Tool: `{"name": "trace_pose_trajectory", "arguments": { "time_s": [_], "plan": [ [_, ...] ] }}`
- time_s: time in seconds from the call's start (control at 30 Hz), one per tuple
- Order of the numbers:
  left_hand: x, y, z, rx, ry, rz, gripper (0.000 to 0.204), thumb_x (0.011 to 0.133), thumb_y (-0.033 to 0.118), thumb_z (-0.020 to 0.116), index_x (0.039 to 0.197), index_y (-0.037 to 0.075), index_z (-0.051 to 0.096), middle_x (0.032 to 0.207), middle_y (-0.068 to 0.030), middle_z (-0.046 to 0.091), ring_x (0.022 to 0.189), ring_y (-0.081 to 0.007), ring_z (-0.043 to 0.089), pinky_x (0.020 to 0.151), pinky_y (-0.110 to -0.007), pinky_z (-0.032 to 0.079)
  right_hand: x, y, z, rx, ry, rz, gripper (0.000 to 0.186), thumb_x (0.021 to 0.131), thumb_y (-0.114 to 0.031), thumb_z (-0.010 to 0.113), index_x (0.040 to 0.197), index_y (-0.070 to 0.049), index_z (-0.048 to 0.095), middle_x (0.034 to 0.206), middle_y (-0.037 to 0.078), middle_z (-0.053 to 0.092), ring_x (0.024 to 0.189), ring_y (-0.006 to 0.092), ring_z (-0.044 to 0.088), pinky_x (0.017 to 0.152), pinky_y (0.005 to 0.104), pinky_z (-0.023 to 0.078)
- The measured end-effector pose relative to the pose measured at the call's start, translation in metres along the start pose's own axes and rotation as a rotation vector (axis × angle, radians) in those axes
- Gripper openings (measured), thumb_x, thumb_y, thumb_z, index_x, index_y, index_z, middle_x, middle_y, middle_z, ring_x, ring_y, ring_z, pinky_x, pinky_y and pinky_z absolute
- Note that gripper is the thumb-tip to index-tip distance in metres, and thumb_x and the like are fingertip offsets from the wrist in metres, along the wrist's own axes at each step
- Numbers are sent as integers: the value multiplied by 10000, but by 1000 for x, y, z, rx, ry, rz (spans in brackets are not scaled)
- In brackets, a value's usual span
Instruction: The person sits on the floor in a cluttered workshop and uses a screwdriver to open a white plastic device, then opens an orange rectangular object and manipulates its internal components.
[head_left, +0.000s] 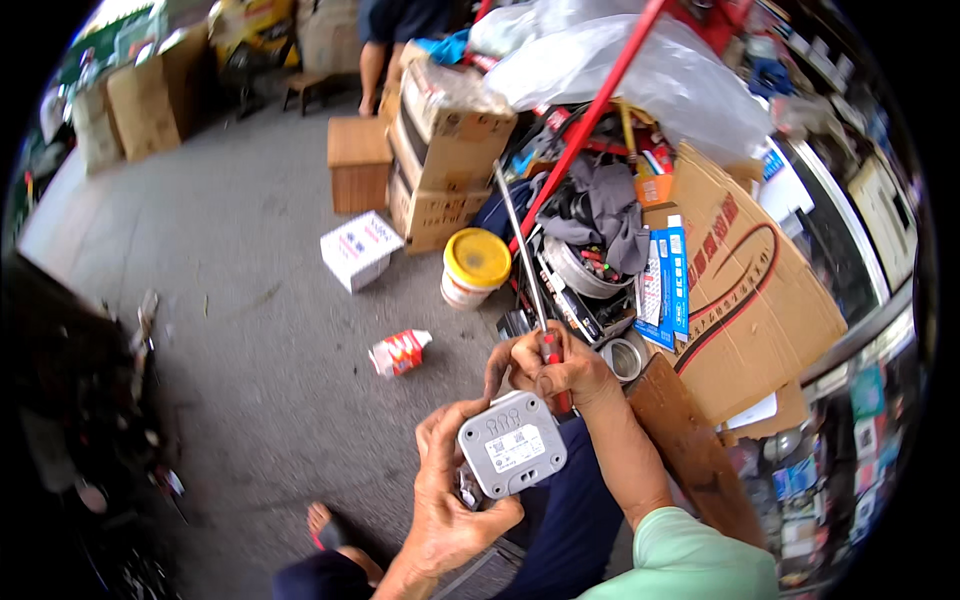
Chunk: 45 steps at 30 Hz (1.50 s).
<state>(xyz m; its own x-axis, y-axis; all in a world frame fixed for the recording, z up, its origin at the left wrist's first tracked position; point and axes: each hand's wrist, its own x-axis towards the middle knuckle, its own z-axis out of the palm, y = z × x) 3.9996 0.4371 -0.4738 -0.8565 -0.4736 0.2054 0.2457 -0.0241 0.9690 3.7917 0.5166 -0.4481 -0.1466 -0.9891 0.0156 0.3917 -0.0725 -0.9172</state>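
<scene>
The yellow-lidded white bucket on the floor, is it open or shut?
Shut. The white bucket stands upright, and its yellow lid covers the whole top.

Your left hand point(445, 495) is coming up from the lower edge, palm turned toward you, fingers spreading and curling round what it's cradling, thumb pressing in along the near side. Your right hand point(550, 368) is sitting just above and beyond it, closing in a fist, knuckles facing up, thumb tucking over the front. Your right forearm is running down and to the right into a pale green sleeve. Your left forearm is showing bare, entering low.
</scene>
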Motion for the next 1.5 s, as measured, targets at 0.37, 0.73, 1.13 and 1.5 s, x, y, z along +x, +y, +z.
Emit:
{"name": "trace_pose_trajectory", "arguments": {
  "time_s": [0.37, 0.73, 1.13, 1.5],
  "plan": [
    [40, 12, 19, -507, 75, -223, 990, 568, -112, 486, 1466, 188, 200, 1048, -64, 569, 688, -91, 549, 461, -190, 394, 4, -8, -8, -47, 189, -247, 317, 736, -186, 764, 583, -120, 494, 937, 117, 652, 847, 141, 619, 749, 273, 496],
    [27, 15, 11, -409, 22, -226, 1007, 543, -75, 493, 1467, 178, 183, 1106, -96, 565, 713, -113, 584, 431, -190, 388, 0, 1, -1, -94, 128, -216, 428, 607, -262, 832, 542, -123, 433, 963, 196, 602, 838, 194, 633, 719, 248, 516],
    [3, 25, 10, -581, -166, -261, 926, 658, 157, 622, 1461, 77, 168, 1367, -103, 405, 1228, -224, 444, 988, -338, 379, -4, -8, 10, 0, -202, -172, 396, 428, -100, 860, 530, -64, 480, 925, 203, 597, 679, 142, 596, 580, 201, 490],
    [4, 23, 8, -599, -252, -248, 984, 663, 197, 651, 1457, 2, 104, 1406, -124, 346, 1299, -226, 351, 1066, -352, 257, -2, 4, -7, 35, -348, -237, 392, 463, -86, 869, 549, -31, 491, 936, 236, 567, 589, 125, 596, 468, 184, 455]
  ]
}}
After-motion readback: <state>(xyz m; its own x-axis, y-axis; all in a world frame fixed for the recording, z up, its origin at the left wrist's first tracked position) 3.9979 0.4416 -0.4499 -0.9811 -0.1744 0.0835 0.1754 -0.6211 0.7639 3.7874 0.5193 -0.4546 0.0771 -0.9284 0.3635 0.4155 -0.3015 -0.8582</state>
